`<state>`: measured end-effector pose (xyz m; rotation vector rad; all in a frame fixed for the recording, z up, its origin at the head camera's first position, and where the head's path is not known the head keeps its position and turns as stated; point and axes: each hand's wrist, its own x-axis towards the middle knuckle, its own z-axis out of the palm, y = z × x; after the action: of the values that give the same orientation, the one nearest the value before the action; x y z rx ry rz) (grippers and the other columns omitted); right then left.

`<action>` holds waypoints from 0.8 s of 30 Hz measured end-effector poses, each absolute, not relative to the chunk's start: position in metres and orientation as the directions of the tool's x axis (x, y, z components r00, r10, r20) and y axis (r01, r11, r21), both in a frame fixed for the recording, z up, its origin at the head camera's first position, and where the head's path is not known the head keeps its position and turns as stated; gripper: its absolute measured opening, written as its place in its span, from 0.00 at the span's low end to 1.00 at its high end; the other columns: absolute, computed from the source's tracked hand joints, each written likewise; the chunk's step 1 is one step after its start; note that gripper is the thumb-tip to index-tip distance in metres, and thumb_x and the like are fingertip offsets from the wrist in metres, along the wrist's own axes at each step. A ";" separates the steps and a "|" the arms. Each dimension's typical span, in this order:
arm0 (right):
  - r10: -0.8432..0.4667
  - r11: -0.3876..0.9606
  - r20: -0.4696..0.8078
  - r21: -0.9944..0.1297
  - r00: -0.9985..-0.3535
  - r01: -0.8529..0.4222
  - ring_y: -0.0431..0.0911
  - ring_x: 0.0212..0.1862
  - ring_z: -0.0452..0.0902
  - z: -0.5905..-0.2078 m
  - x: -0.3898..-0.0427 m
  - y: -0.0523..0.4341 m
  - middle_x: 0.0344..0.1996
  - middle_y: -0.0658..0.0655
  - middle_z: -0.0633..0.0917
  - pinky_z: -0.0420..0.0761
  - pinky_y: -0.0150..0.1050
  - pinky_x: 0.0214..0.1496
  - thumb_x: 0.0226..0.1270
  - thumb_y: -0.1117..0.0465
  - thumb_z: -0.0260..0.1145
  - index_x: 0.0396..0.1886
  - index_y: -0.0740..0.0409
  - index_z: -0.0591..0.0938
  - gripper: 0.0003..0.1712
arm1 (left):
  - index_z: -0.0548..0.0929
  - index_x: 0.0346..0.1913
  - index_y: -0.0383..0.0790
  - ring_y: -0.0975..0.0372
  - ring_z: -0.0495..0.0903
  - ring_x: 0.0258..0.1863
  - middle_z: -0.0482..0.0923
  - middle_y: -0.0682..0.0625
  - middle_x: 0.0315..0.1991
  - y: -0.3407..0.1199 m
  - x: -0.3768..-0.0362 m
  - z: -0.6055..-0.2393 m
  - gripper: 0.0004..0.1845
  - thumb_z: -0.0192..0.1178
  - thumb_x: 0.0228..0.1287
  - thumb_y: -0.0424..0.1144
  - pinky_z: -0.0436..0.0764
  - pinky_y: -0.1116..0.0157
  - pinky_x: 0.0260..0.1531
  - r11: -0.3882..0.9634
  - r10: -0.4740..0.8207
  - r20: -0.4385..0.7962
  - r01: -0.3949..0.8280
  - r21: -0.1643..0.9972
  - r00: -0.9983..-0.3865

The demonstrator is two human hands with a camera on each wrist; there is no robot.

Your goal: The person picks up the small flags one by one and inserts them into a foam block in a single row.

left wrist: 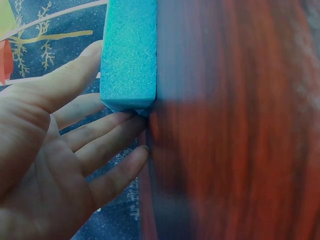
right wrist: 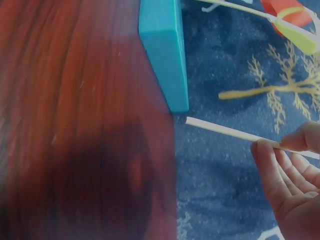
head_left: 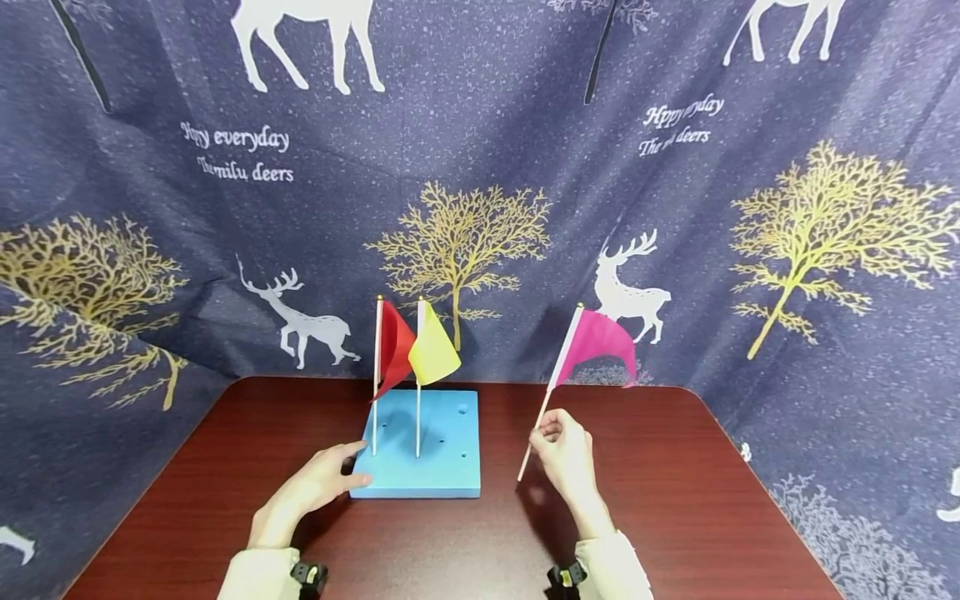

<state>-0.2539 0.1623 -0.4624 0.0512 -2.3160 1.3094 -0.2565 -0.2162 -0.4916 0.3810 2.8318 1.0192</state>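
Note:
In the head view a light-blue foam block (head_left: 442, 479) with small holes lies flat on the table. A red flag (head_left: 393, 346) and a yellow flag (head_left: 435, 350) stand upright in it on thin sticks. My left hand (head_left: 318, 482) rests at the block's left side; the left wrist view has its thumb (left wrist: 75, 72) by the upper edge and extended fingers (left wrist: 107, 132) against the side. To the right of the block, my right hand (head_left: 564, 454) pinches the stick of a pink flag (head_left: 600, 346). That stick's bare lower end (right wrist: 215, 126) points down, tilted and apart from the block.
The dark reddish wooden table (head_left: 405, 550) reaches back to a blue cloth backdrop (head_left: 487, 125) printed with deer and trees. Several holes show in the block's top, one larger hole (head_left: 462, 409) near its back right corner.

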 end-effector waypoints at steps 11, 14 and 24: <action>0.152 0.514 0.441 -0.800 -0.885 -0.310 0.38 0.22 0.80 -0.461 -0.268 0.126 0.20 0.48 0.83 0.79 0.33 0.27 0.50 0.71 0.66 0.27 0.57 0.79 0.07 | 0.73 0.64 0.28 0.50 0.79 0.49 0.77 0.36 0.55 -0.217 -0.255 -0.493 0.36 0.72 0.56 0.43 0.78 0.53 0.46 0.737 0.270 -0.019 0.194 0.648 -0.963; 0.138 0.512 0.442 -0.798 -0.886 -0.318 0.39 0.21 0.80 -0.458 -0.271 0.116 0.20 0.48 0.83 0.79 0.34 0.27 0.50 0.71 0.66 0.27 0.57 0.79 0.07 | 0.73 0.64 0.28 0.49 0.79 0.51 0.77 0.36 0.55 -0.217 -0.255 -0.493 0.36 0.72 0.56 0.43 0.76 0.51 0.49 0.737 0.271 -0.018 0.196 0.646 -0.962; 0.094 0.569 0.484 -0.743 -0.870 -0.352 0.37 0.22 0.76 -0.458 -0.288 0.089 0.19 0.45 0.80 0.76 0.35 0.29 0.51 0.70 0.68 0.27 0.56 0.78 0.08 | 0.73 0.64 0.29 0.55 0.80 0.43 0.78 0.36 0.54 -0.218 -0.257 -0.494 0.36 0.73 0.55 0.43 0.79 0.58 0.40 0.734 0.260 -0.022 0.183 0.654 -0.965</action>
<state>-0.2882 0.0888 -0.4581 0.2071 -2.3267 1.2511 -0.2566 -0.2177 -0.4938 0.3613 2.8198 1.0460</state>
